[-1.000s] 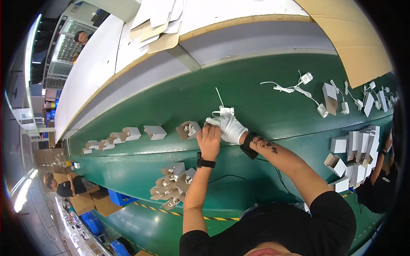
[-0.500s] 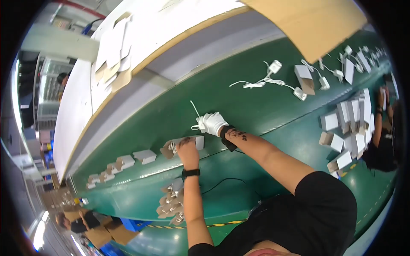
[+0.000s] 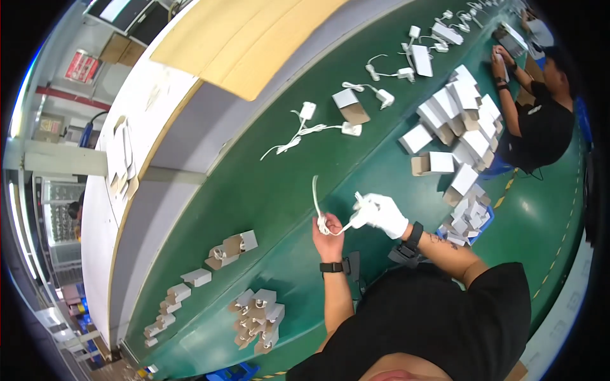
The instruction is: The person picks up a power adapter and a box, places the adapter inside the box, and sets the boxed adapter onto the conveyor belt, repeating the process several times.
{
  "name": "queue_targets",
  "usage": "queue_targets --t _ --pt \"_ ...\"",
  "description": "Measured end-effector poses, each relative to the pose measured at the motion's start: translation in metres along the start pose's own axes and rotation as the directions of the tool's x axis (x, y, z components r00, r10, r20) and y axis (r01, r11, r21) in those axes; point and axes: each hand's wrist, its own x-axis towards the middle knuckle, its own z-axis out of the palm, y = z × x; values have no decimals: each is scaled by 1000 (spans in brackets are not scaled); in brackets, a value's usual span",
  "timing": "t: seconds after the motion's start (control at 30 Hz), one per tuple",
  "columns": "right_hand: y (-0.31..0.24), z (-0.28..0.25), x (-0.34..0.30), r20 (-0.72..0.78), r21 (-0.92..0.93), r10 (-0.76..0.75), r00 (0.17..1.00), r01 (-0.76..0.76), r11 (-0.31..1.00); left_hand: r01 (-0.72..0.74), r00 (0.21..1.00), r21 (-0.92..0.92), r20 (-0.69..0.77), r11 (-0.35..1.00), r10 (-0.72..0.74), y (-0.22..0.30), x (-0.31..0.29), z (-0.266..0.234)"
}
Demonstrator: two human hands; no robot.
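- White cable [image 3: 316, 202] sits between our two hands, held above the green surface [image 3: 254, 190]; one end rises as a curved strand above our left hand, and a short stretch runs across to our right hand.
- Our left hand [image 3: 328, 236] is bare, with a dark watch at the wrist; its fingers are curled closed around a bunched loop of the cable.
- Our right hand [image 3: 383, 214] wears a white glove and a dark wrist strap; its fingers are pinched closed on the cable's other end, which looks like a small white plug, though we cannot tell its shape for sure.
- The two hands are near each other, the right a little higher in the head view, and the cable joins them.
- Beside our left forearm, a cluster of small folded cartons [image 3: 257, 317] stands on the surface, and a row of single cartons [image 3: 196, 277] trails away further left.
- Past our right hand, a heap of white boxes [image 3: 457, 120] lies on the surface, with loose white chargers [image 3: 305, 127] and their cords beyond it.
- Another person [image 3: 540, 114] in dark clothing works at the far right end of the surface.
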Motion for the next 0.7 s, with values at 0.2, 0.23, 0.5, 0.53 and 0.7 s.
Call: queue_targets --t 0.2,0.23,0.5,0.53,0.7 --pt "2 -47 -31 -307 921 477 823 132 366 99 995 897 -100 432 -22 -114 -10 67" --pt "5 -52 -38 -317 922 478 819 147 359 131 990 853 -137 505 -25 -134 -11 72" --pt "-17 -85 -101 -273 620 59 960 129 774 410 767 437 310 801 -561 -121 44 -38" --pt "-23 -85 -109 -257 489 83 963 56 871 375 776 419 345 827 -528 -119 56 -41" --pt "-11 -94 -143 -427 189 121 896 -42 981 102 986 855 -20 509 -165 -253 41 27"
